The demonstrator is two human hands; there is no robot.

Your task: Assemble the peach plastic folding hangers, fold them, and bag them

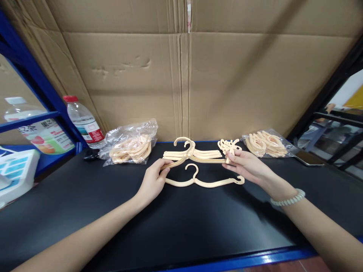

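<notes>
My left hand (pixel 153 181) pinches the left end of a cream plastic hanger (pixel 195 160) held just above the black table (pixel 181 223). My right hand (pixel 248 166) grips the same hanger's right end, together with a small cream piece. Behind it lies a short stack of finished hangers (pixel 195 153). A single hanger (pixel 204 182) lies flat on the table in front, between my hands. A loose heap of small cream hook parts (pixel 227 144) sits right behind my right fingers.
Two clear bags of cream parts rest at the back, one left (pixel 130 145), one right (pixel 266 144). A water bottle (pixel 83 122) stands at back left by a blue shelf frame (pixel 34 79). A phone (pixel 309 158) lies far right. Cardboard (pixel 181 68) walls the back.
</notes>
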